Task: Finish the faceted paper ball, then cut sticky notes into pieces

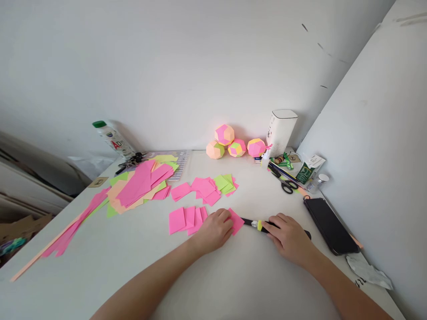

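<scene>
My left hand [216, 227] is closed on a pink paper square [236, 221], whose corner sticks out to the right of the fingers. My right hand [289, 235] grips a black and yellow utility knife [259, 225], and the tip of the knife reaches the square's right edge. Whether the tip lies under or against the paper is hard to see. Just left of my left hand, several pink squares [177, 221] overlap in a row. More pink squares [206, 189] lie behind it, beside a small pile of green squares [224, 183].
Pink, peach and green sheets [136, 184] and long strips [78, 222] cover the left side. Folded paper balls [224, 134] stand along the wall near a white container [282, 131]. Scissors [287, 184] and a black phone [330, 225] lie at the right. A white bottle [114, 140] leans at back left.
</scene>
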### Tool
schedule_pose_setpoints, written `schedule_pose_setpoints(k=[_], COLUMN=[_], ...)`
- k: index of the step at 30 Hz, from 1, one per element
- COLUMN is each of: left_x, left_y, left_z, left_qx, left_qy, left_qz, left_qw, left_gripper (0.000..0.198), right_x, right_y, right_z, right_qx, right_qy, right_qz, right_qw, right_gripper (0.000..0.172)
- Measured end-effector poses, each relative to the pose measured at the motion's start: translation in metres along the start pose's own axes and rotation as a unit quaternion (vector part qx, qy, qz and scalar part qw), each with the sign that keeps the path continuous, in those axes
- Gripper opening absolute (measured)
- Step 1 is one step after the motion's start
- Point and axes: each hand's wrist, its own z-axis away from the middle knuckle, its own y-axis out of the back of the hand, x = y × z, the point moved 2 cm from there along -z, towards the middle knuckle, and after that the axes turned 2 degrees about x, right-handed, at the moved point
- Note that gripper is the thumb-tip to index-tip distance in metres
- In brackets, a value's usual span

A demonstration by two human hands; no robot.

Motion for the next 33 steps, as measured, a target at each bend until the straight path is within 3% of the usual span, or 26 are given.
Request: schedule_pose_setpoints(k=[21, 33], left_x=[0.001, 0.001], left_y=[0.001, 0.000], left_z=[0.001, 0.003], left_qx=[-0.045, -0.034], left_qy=[0.007, -0.001], left_qz=[-0.030, -0.031], left_qw=[0.998, 0.999], left_gripper=[0.027, 0.029], right_x=[-0.004, -0.008], right_y=[-0.009, -0.012], right_z=[-0.008, -0.014], right_qx=[0.033, 0.035], right_qy=[-0.003, -0.013], right_qz=[0.022, 0.021], right_qw=[0.999, 0.999], right_gripper=[0.030, 0.031])
